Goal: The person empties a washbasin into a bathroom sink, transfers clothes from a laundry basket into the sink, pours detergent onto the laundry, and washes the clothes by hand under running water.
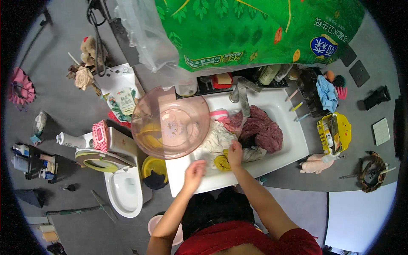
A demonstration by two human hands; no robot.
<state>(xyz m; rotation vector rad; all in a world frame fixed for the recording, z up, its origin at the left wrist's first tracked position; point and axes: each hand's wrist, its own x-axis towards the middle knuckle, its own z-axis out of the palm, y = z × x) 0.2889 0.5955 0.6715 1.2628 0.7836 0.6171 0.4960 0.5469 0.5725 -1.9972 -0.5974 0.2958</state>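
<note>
Although the left hand [194,175], blurred, looks loosely half-open, I cannot tell whether the right hand [234,154] grips anything, fingertips unclear; cream cloth [213,138] lies crumpled in white sink [295,136], beside yellow cloth [221,163].

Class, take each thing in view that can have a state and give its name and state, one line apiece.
Left hand: apparently empty
Right hand: at the cloths, grip unclear
White cloth: crumpled
Yellow cloth: bunched
Maroon fabric: heaped
Sink: holding laundry
Tap: flow unclear
Pink basin: open-topped
Toilet lid and seat: raised
Blue cloth: crumpled
Yellow basket: holding small items
</note>
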